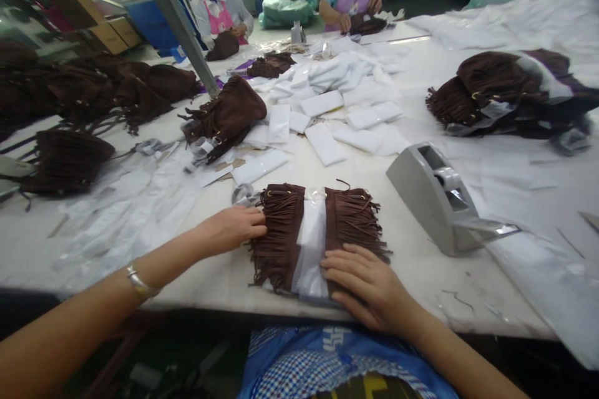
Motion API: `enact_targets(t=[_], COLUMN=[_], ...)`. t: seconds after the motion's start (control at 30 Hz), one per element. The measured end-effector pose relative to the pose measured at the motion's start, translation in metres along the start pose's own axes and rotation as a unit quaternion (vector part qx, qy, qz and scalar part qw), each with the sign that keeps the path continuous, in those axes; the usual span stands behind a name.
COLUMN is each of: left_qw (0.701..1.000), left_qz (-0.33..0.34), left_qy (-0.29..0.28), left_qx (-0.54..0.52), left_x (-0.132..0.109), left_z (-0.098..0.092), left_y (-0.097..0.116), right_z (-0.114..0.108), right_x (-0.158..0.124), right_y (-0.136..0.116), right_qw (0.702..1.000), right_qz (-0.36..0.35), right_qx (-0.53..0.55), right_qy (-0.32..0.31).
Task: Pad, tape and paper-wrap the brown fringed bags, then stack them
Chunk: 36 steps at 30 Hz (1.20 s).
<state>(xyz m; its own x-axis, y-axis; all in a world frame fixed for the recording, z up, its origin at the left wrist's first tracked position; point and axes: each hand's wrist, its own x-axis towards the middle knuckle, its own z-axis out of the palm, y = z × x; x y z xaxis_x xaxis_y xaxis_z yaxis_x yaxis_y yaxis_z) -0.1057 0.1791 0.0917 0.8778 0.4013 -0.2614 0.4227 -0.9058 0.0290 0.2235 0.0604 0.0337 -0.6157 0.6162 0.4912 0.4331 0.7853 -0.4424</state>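
your left hand reaches in at the near side of the fringe, its fingers loosely bent against the strands; whether it pinches any of them, you cannot tell from this view. your right hand is spread and laid palm down, its fingertips touching the edge of a shiny whitish wrap. between and under your hands lies the dark brown fringed bag, flat on the worktop near its front edge, with the wrap running down its middle and fringe sticking out on both sides.

just beyond your left hand sits a crumpled bit of grey plastic; farther past it, another brown bag leans over on its side. flat clear plastic spreads out to the left of that hand. past your right hand, off to its right, stands a grey tape dispenser, and well beyond that a stack of brown bags. white packets lie scattered ahead of both hands. across from you, two people handle dark brown pieces.
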Motion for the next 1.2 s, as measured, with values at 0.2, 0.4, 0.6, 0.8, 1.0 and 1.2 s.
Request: enact_targets(t=[0.2,0.4,0.6,0.8,1.0,1.2], left_qw=[0.983,0.993,0.984,0.964,0.976,0.977], left_qz=[-0.157,0.002,-0.127,-0.248,-0.15,-0.136], left_qy=[-0.096,0.074,-0.096,-0.085,0.158,0.142], left_qx=[-0.011,-0.09,-0.077,-0.047,0.028,0.086], left_x=[-0.039,0.013,-0.031,-0.011,0.078,0.08], left_z=[-0.014,-0.01,-0.003,-0.038,-0.03,-0.029], left_y=[-0.01,0.035,-0.004,-0.009,-0.014,-0.025], right_z=[0.001,-0.001,-0.001,-0.001,-0.002,-0.002], right_x=[0.0,0.001,-0.001,0.0,0.001,0.002], right_y=[0.001,0.0,-0.001,-0.001,-0.005,-0.006], right_qw=[1.0,1.0,1.0,1.0,1.0,1.0], right_qz=[0.002,0.007,0.004,0.01,0.015,0.022], right_qx=[0.013,0.007,0.009,0.01,0.011,0.013], right_qy=[0.009,0.0,-0.003,-0.005,-0.005,0.006])
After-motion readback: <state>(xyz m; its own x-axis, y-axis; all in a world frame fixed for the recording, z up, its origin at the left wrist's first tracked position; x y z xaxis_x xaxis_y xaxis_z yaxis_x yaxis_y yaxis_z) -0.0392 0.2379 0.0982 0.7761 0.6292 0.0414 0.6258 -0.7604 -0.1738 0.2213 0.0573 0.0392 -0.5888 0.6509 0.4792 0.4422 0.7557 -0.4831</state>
